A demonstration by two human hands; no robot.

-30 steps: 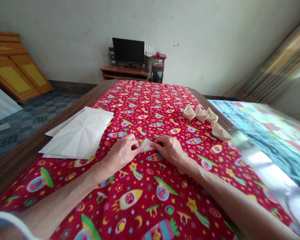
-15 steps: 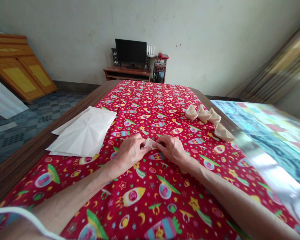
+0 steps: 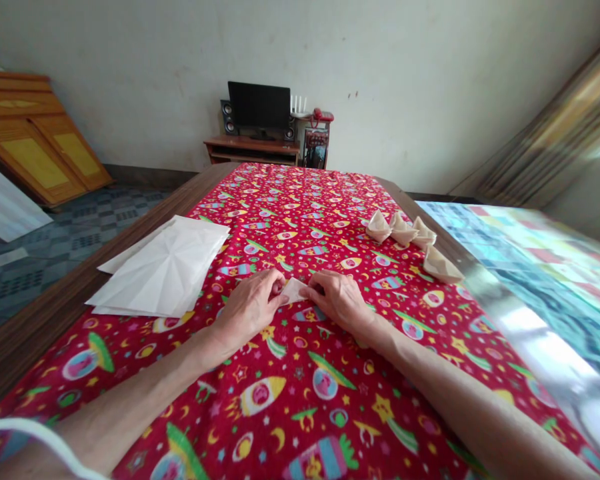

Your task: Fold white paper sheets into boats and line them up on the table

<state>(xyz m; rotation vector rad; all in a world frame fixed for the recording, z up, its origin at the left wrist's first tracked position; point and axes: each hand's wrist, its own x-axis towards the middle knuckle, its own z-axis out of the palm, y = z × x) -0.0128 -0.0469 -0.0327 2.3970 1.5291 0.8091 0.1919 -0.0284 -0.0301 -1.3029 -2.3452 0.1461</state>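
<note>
A small folded piece of white paper [image 3: 294, 291] lies between my hands over the red patterned cloth [image 3: 300, 373]. My left hand [image 3: 253, 297] pinches its left corner between thumb and fingers. On the other side, my right hand [image 3: 337, 297] grips the right corner, thumb on top. Left of my hands rests a stack of creased white paper sheets [image 3: 165, 267], the top one marked with folds fanning out from its middle. To the right stand several folded paper boats [image 3: 403, 230], one of them nearer to me than the rest.
The cloth covers a dark wooden table [image 3: 55, 303]. Beyond it stand a monitor [image 3: 260, 105], speakers and a red telephone [image 3: 322, 116]. A wooden cabinet [image 3: 40, 143] is at the left, a bed-like surface [image 3: 540, 267] at the right. A white cable [image 3: 40, 430] crosses the lower left.
My left hand has shifted slightly left, away from the right hand, so more of the folded paper shows between them. The view has shifted a little.
</note>
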